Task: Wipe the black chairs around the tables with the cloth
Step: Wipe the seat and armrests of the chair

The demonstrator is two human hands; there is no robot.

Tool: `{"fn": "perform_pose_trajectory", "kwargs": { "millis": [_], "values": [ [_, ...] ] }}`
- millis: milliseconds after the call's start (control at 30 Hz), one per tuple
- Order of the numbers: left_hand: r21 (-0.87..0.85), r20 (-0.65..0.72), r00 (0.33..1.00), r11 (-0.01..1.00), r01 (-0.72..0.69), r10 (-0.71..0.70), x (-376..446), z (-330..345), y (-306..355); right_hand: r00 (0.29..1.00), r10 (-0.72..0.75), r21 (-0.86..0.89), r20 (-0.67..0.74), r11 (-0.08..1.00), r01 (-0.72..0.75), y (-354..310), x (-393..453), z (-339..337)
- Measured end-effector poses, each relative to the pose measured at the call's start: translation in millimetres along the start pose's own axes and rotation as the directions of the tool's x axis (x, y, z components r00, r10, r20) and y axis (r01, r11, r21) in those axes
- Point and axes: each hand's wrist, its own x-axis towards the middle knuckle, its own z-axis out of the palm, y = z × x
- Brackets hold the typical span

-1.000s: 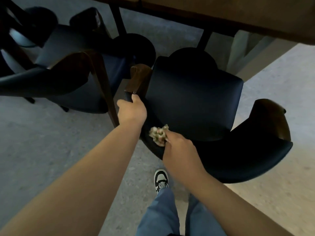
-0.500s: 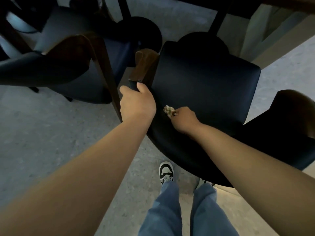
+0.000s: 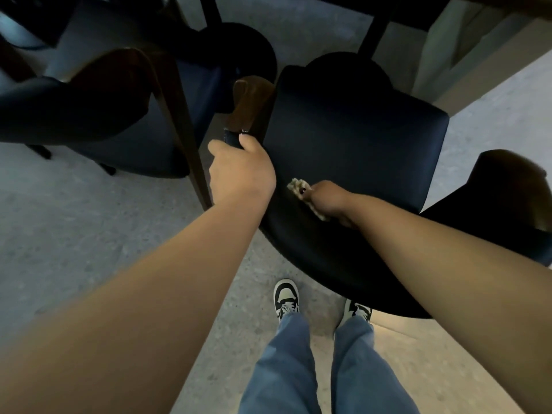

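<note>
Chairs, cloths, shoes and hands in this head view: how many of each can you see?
Black chairs: 2, one being wiped and one to its left
Cloths: 1, a pale one in the right hand
Shoes: 2
Hands: 2, the left hand holding the chair's arm
Total: 7

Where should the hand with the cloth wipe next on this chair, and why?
Probably sweep the cloth rightward along the chair back. The right hand holds it at the left end, beside the left hand gripping the armrest, so the long stretch lies to the right.
</note>
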Motion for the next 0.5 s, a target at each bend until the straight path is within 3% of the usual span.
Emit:
{"fn": "perform_pose_trajectory", "kwargs": {
  "millis": [133, 267, 367, 500],
  "values": [
    [-0.017, 0.014, 1.000, 1.000, 0.011, -0.010, 0, 1, -1, 0.994, -0.105, 0.018, -0.038, 0.994, 0.106, 5, -31, -10],
    [-0.072, 0.035, 0.999, 0.997, 0.030, -0.028, 1, 0, -2, 0.958, -0.264, -0.124, -0.109, 0.960, 0.250, 11, -74, -12],
    [-0.115, 0.040, 0.999, 0.993, 0.038, -0.034, -1, -2, 0, 0.906, -0.376, -0.196, -0.196, 0.920, 0.339, 13, -103, -4],
    [-0.148, 0.064, 0.998, 0.989, 0.030, -0.021, -5, -4, 0, 0.816, -0.494, -0.150, -0.301, 0.869, 0.471, 10, -135, 7]
  ]
}}
